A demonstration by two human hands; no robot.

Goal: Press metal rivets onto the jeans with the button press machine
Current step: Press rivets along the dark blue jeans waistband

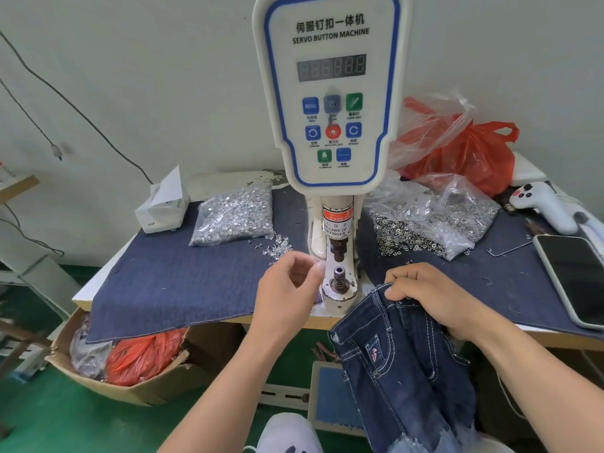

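One pair of jeans (402, 354) hangs lengthwise off the tabletop (196, 282) edge, waistband up, gripped by right hand (428, 299) fingers. Left hand (287, 289) fingers curl blurred beside one press machine (330, 93); two rivet bags (233, 215).

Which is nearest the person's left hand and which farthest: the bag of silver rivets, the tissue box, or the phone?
From the left hand:
1. Bag of silver rivets, just behind it, to its left.
2. Tissue box, farther back-left, beside the bag.
3. Phone, far right, past the right hand.
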